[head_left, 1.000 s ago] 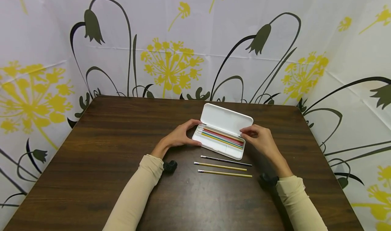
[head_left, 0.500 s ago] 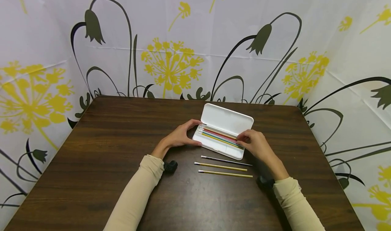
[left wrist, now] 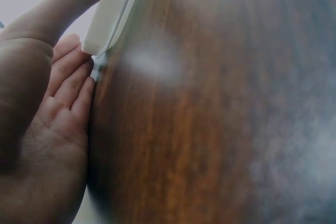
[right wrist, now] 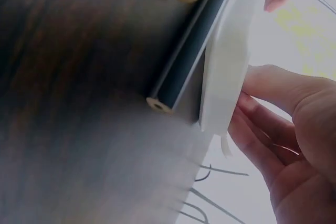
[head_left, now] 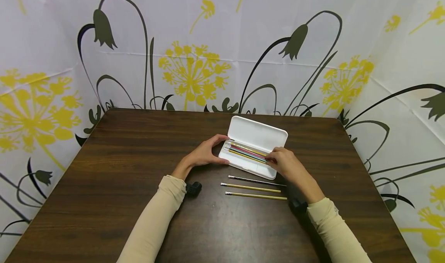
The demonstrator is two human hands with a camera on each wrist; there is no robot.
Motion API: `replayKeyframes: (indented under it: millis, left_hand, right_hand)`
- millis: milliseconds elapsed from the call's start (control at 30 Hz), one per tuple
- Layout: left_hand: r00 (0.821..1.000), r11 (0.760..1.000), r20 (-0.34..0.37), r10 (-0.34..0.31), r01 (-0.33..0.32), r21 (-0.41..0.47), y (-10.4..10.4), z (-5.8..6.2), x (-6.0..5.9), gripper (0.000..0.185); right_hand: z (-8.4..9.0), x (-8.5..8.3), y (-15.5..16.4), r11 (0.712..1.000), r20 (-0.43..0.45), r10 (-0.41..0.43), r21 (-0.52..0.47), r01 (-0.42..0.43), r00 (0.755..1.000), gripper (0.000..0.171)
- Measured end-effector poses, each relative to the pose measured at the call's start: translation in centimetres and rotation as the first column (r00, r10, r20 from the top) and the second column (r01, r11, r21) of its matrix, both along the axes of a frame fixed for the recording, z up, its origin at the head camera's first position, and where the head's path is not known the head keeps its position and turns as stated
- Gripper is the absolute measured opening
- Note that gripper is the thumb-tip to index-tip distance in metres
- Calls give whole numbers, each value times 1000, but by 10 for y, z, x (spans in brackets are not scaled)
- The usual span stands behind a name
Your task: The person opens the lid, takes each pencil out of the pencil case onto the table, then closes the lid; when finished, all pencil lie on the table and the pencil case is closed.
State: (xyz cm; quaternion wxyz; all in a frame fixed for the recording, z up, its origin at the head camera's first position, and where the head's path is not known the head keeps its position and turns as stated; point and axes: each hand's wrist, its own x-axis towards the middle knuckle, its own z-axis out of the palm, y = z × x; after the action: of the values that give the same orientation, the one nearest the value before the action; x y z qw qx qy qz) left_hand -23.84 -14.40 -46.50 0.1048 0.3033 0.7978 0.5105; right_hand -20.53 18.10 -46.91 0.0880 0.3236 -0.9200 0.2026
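The left hand (head_left: 205,153) curls around the left end of the white pencil case (head_left: 258,133) and steadies it. The right hand (head_left: 283,163) reaches into the case's right end, fingertips on the coloured pencils (head_left: 245,151); I cannot tell if it pinches one. The case lies open at the centre of the frame on the table (head_left: 104,201). The pencils look light, stiff and smooth, so they may roll; best is to pinch near an end. Below the case lie three pencils (head_left: 252,188); in the case about five.
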Motion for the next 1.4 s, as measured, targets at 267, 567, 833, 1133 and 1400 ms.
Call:
replayKeyframes:
  millis: [267,567,833,1133,1400]
  left_hand:
    - [1000,1000,-5,0,0,3,0,-2,-2,80]
    - [999,999,-35,25,-26,-36,-2,-36,-22,85]
    - [1000,999,-16,15,-16,-36,-4,-39,-21,86]
    - [1000,1000,-25,16,-15,13,-3,-27,-14,84]
    - [1000,1000,-6,-2,2,17,-1,-4,-1,81]
  right_hand:
    - [-2,-3,3,994,80,-33,-97,41,996,14]
    - [-2,1,0,991,51,-60,-120,66,997,12]
    - [10,9,16,971,28,-15,-238,21,999,18]
    - [26,16,36,953,65,35,-303,-14,997,22]
    - [21,40,52,951,153,149,-292,-100,977,27]
